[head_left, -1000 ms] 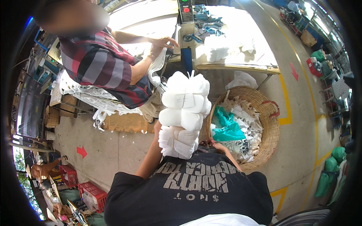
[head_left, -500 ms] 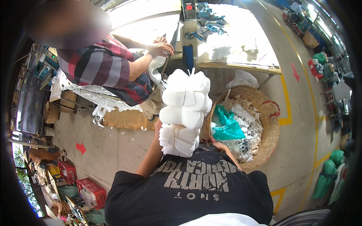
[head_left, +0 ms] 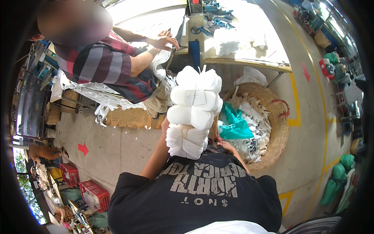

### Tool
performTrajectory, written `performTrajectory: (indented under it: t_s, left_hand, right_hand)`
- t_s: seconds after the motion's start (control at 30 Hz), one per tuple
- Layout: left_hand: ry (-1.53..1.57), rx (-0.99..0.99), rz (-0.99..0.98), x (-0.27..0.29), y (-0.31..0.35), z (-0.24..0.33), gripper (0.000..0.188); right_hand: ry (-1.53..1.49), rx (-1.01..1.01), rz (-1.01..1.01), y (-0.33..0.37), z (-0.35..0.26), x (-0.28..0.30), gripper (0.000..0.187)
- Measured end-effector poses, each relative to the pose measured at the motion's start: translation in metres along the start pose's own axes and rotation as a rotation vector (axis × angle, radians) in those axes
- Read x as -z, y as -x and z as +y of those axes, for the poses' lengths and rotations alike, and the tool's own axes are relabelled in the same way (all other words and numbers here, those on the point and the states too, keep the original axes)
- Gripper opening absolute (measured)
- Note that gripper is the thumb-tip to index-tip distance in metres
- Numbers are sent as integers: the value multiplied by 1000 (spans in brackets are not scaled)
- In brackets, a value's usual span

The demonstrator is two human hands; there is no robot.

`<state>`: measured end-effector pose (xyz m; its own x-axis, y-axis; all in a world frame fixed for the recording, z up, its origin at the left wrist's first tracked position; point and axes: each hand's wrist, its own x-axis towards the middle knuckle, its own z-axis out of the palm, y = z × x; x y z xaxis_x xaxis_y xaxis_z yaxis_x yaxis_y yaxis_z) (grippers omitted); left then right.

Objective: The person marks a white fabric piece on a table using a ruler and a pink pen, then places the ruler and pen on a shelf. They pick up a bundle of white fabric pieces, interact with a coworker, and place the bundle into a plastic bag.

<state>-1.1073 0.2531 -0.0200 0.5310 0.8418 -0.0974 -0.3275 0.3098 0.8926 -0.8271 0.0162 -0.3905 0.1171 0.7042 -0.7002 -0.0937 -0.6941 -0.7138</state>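
A tall stack of white insole-shaped pads (head_left: 193,102), tied in bundles with paper slips on them, stands upright in front of my chest. My left hand (head_left: 165,124) goes behind its lower left side and supports it; the fingers are hidden. Lower right of the stack, my right hand (head_left: 225,146) is closed at the near rim of a round wicker basket (head_left: 278,130), on what looks like its reddish handle (head_left: 219,139). White and beige fabric scraps (head_left: 263,130) and a green plastic sheet (head_left: 237,124) lie in the basket.
At the left, a co-worker in a plaid shirt (head_left: 103,64) stands at a white table (head_left: 148,21). Another table (head_left: 249,61) beyond the basket bears white pad stacks (head_left: 226,41) and blue pieces. Red crates (head_left: 95,195) sit at lower left; green sacks (head_left: 341,175) lie right.
The stack appears slightly higher and further right in view, and the basket slightly higher. The co-worker's hands have come apart, one lifting with its fingers spread. My right hand stays at the basket.
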Motion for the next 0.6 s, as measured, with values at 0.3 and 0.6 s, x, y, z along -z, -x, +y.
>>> performTrajectory:
  t_s: [0.3, 0.6]
  left_hand:
    - [-19, -5, -12, 0, 4, -5, 49]
    - [-59, -70, 2, 12, 13, -14, 49]
  right_hand:
    - [-55, -121, -15, 21, -14, -1, 33]
    - [-59, -30, -30, 35, -29, -7, 29]
